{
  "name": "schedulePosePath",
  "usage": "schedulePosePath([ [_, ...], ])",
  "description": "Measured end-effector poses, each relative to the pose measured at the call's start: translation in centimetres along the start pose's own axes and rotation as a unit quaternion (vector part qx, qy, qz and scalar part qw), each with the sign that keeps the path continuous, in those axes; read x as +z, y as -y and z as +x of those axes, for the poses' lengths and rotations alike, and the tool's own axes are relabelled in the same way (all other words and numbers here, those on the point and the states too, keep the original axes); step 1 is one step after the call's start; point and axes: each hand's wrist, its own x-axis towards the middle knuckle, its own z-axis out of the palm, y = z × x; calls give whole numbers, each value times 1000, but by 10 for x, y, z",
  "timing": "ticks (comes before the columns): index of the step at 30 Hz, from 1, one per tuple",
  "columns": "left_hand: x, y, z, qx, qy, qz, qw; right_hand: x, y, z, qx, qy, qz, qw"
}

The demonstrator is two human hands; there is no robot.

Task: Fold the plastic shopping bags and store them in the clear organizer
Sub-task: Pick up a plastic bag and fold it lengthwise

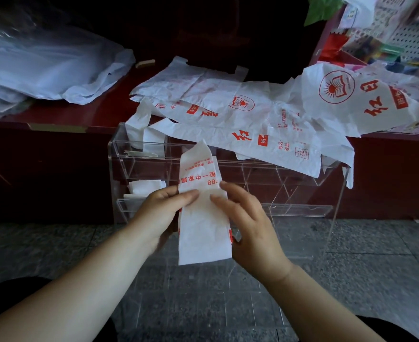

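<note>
Two hands, left hand (164,211) at nine o'clock and right hand (251,227) at three, pinch a bag (203,233) folded to a narrow strip before the clear organizer (139,166) at twelve; folding it shorter likely comes next.

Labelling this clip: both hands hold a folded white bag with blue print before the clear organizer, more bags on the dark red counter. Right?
Not quite: the head view shows red print, not blue. The left hand and right hand do hold the folded white bag before the clear organizer, with more bags on the dark red counter.
</note>
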Motion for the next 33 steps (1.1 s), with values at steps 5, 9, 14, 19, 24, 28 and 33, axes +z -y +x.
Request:
schedulePosePath([
  [5,1,4,-1,23,17,88,996,1,-2,0,-12,-28,61,998],
  [9,2,3,-1,15,28,47,998,-2,1,0,28,25,126,991],
  [14,5,3,-5,20,74,28,997,-7,8,4,171,66,218,959],
  [19,9,7,-4,22,34,-41,998,-12,12,10,299,47,315,899],
  [24,6,11,0,52,86,-19,995,-14,9,13,360,57,299,882],
  [28,3,14,-5,125,110,62,984,-17,13,16,356,92,295,882],
  [33,8,9,-4,142,-29,61,988,-13,13,12,410,133,367,824],
])
